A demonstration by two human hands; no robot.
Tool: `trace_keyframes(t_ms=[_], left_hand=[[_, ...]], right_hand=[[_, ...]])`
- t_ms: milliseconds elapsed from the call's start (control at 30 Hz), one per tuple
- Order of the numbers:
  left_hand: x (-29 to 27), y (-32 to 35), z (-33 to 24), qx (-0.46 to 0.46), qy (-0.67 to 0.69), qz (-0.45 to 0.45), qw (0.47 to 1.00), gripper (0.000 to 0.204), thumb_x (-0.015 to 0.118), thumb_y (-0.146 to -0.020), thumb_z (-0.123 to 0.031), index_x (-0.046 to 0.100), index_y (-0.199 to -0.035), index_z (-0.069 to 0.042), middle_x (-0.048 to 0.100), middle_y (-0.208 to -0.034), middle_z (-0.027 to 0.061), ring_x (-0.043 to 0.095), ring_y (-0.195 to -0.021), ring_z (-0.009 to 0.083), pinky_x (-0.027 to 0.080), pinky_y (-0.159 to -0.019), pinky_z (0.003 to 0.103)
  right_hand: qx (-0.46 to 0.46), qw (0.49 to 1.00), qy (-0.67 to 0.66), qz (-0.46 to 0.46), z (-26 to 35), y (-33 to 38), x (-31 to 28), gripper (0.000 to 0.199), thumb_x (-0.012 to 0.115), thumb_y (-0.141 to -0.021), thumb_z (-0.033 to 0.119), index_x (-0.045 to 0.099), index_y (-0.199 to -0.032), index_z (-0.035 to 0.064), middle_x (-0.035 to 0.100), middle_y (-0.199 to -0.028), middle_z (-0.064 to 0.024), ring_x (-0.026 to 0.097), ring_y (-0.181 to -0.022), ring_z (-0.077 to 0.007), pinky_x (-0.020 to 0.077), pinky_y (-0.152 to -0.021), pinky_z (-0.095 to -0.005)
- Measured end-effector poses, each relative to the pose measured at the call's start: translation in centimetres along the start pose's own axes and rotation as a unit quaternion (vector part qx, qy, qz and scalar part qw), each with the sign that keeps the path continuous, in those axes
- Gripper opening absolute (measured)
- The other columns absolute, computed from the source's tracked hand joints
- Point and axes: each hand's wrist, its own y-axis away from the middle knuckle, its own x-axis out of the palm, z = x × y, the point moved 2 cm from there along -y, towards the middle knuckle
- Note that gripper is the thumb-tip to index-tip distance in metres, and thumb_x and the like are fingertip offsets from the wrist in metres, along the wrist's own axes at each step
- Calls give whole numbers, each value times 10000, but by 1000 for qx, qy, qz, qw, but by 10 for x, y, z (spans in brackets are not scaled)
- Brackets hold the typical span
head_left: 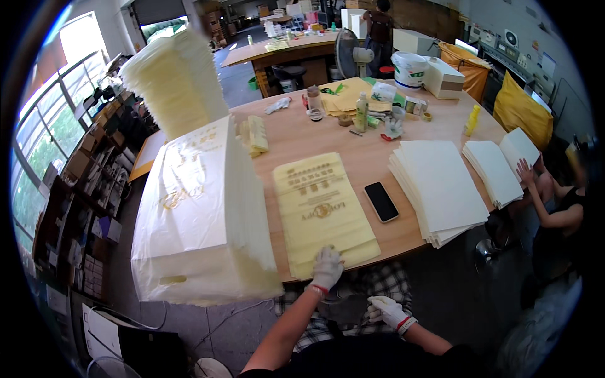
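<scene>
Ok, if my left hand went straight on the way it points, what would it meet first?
The yellow printed stack, most likely: your left hand appears to touch its near end, so it would slide along that surface. Exact height is hard to judge.

Brown tbl (pixel 297 134): yel bag pile (pixel 322 211), wht sheet pile (pixel 438 186), blk phone (pixel 381 201) btwn, btl (pixel 362 113).

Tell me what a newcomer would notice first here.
Likely the bulky white stack with gold print, filling the left of the table, with a tall pale-yellow pile rising behind it. Next, the flat yellow printed stack at the near edge, the gloved left grip on its near end. Then the black phone just right of that, with white sheets farther right.
</scene>
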Motion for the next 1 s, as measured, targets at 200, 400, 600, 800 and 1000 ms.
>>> trace_keyframes(t_ms=[200,400,600,800,1000], left_hand=[[15,-41,40,-72,-45,208,974,281,560,-775,-346,629,-906,-106,587,-947,105,505,-972,304,424,-800,412],[-12,-65,37,-113,38,274,954,303,502,-840,-355,605,-847,-70,614,-806,170,602,-755,316,447,-661,410],[-6,-73,64,-64,149,98,982,224,489,-847,-231,582,-835,-27,640,-815,151,608,-636,241,478,-592,358],[-17,-113,92,-330,495,-64,802,158,484,-859,-157,563,-910,-31,607,-721,55,554,-586,96,451,-470,251],[-18,-127,35,-244,400,16,883,195,483,-875,-132,503,-1037,-25,648,-816,100,477,-513,87,401,-457,210]], right_hand=[[-28,999,-1,30,1,-11,8,328,530,-890,231,506,-1155,39,589,-879,-89,587,-687,-155,536,-631,-314],[-35,989,-58,135,52,-73,58,281,529,-895,267,518,-1096,71,560,-853,-33,561,-721,-143,516,-697,-333],[-218,976,-5,20,142,-123,117,222,599,-820,222,578,-957,48,578,-972,-77,545,-908,-223,445,-803,-391],[-482,617,573,-241,167,-109,44,281,654,-734,221,577,-928,32,557,-1076,-151,537,-957,-335,421,-859,-399],[-624,658,405,-117,182,-120,140,162,613,-764,192,584,-850,58,587,-916,-185,575,-867,-343,462,-745,-401]])
